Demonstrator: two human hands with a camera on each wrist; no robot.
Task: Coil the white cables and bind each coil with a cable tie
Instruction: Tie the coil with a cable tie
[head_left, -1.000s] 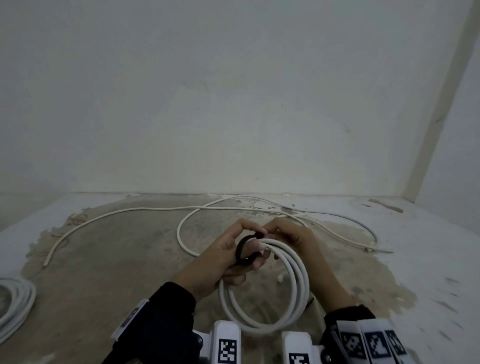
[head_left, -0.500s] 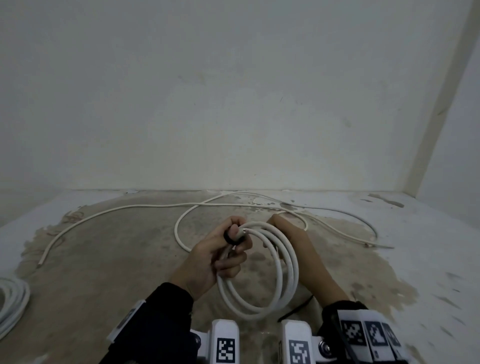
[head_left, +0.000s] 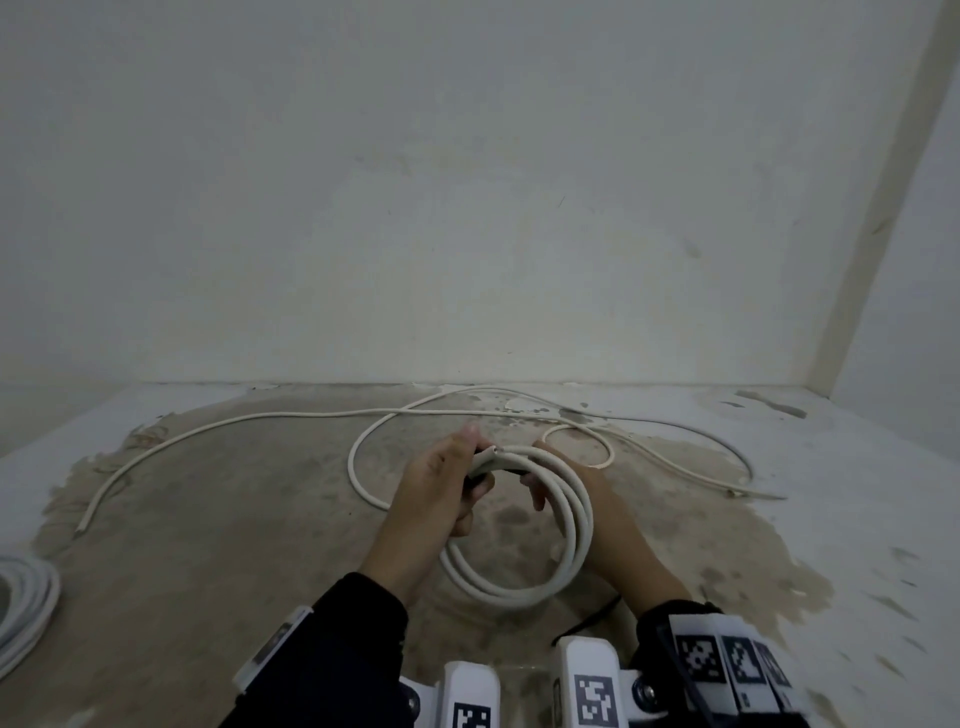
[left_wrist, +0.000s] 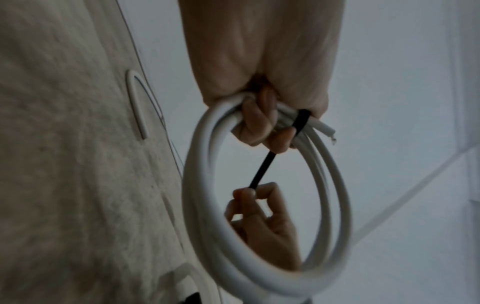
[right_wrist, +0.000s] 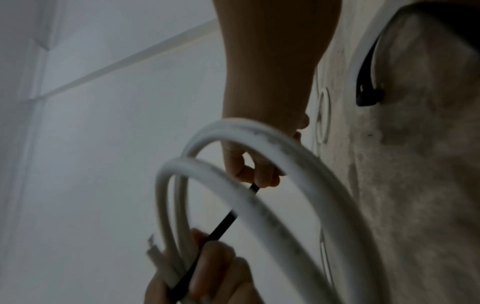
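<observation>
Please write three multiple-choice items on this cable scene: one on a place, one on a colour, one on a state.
1. Where does the loose white cable lie?
A. on the floor
B. on a shelf
C. over a chair

2. What colour is the cable tie?
A. red
B. black
C. yellow

3. How is the tie's tail held?
A. hanging free
B. taped to the wall
C. pinched by the right hand

Answers:
1 A, it snakes across the stained floor.
2 B, dark against the white coil gripped by the left hand.
3 C, stretched taut from the coil.

No readable text, labels or numbers
</observation>
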